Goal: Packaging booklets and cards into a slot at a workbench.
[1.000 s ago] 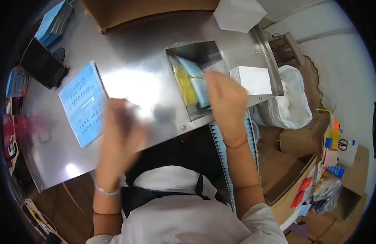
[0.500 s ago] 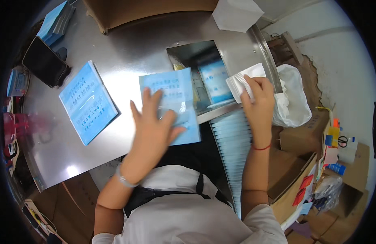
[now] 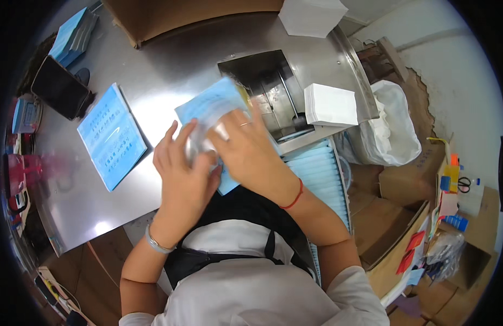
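Blue printed packet: it lies at the near edge of the steel table [image 3: 153,60], beneath both hands; from where I stand its far half shows plainly, and the near half is mostly covered. I take 12 o'clock as straight away from the person.
Packet's long axis: slanted, about 11 to 5 o'clock, its front [image 3: 205,100] smeared by motion.
Left hand [image 3: 181,174]: fingers bent, thumb curled in; the packet's bare far half sits at its 1 o'clock. Whether the fingertips pinch anything, I can't make out.
Right hand [image 3: 257,155]: reaches in toward 10 o'clock and crosses the packet's middle — the nearer of the two to its centre. Its fingers are blurred, so their grip is unclear to me.
Between the hands: a pale, translucent patch [image 3: 201,133], too blurred to name.
Yellow sliver [image 3: 244,95]: peeks out along the packet's 2 o'clock edge.
Second blue packet [image 3: 113,136]: flat on the steel at the left hand's 10 o'clock, untouched, its axis also near 11 to 5.
Table recess [image 3: 265,81]: at the right hand's 12 o'clock.
White paper stack [image 3: 331,106]: at the right hand's 2 o'clock, just beside the recess — no hand on it.
Row of light-blue packs [image 3: 317,174]: below the table edge, at the right hand's 4 o'clock.
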Motion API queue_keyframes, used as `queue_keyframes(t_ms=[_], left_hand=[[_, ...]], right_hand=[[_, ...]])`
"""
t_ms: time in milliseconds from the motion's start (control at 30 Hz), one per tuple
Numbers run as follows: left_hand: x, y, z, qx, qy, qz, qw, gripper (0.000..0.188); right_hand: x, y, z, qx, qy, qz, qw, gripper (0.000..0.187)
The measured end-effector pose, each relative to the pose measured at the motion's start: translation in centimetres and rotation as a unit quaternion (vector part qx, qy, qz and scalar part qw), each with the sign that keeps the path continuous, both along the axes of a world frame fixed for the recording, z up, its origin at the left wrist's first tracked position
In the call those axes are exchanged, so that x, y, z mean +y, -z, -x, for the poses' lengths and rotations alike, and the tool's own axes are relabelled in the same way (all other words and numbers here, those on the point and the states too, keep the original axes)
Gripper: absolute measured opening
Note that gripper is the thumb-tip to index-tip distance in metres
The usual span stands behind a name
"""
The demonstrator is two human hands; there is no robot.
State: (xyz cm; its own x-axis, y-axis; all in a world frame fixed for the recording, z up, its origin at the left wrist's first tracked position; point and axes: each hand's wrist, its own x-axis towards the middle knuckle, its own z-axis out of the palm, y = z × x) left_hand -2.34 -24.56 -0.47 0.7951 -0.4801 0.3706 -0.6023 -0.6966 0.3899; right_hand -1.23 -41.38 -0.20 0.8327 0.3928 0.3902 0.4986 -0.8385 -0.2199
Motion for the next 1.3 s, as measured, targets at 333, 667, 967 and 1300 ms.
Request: queue_keyframes(t_ms=[333, 667, 967, 1300], left_hand=[[-4.1, -1.5, -3.3, -0.013, 0.076, -0.145, 0.986, 0.050], [-0.9, -1.9, -1.6, 0.094, 0.076, -0.103, 0.987, 0.049], [-3.7, -2.7, -2.5, 0.201, 0.100, 0.065, 0.972, 0.066], [11.9, 0.3, -2.9, 0.001, -0.273, -0.057, 0.960, 0.027]], right_hand=[[-8.7, 0.2, 0.1, -0.127, 0.336, 0.061, 0.931, 0.026], [-10.9, -2.2, 2.1, -0.044, 0.193, -0.103, 0.975, 0.032], [-3.3, 1.2, -1.0, 0.061, 0.070, 0.042, 0.995, 0.014], [-8.4, -1.2, 1.0, -0.173, 0.305, -0.083, 0.933, 0.015]])
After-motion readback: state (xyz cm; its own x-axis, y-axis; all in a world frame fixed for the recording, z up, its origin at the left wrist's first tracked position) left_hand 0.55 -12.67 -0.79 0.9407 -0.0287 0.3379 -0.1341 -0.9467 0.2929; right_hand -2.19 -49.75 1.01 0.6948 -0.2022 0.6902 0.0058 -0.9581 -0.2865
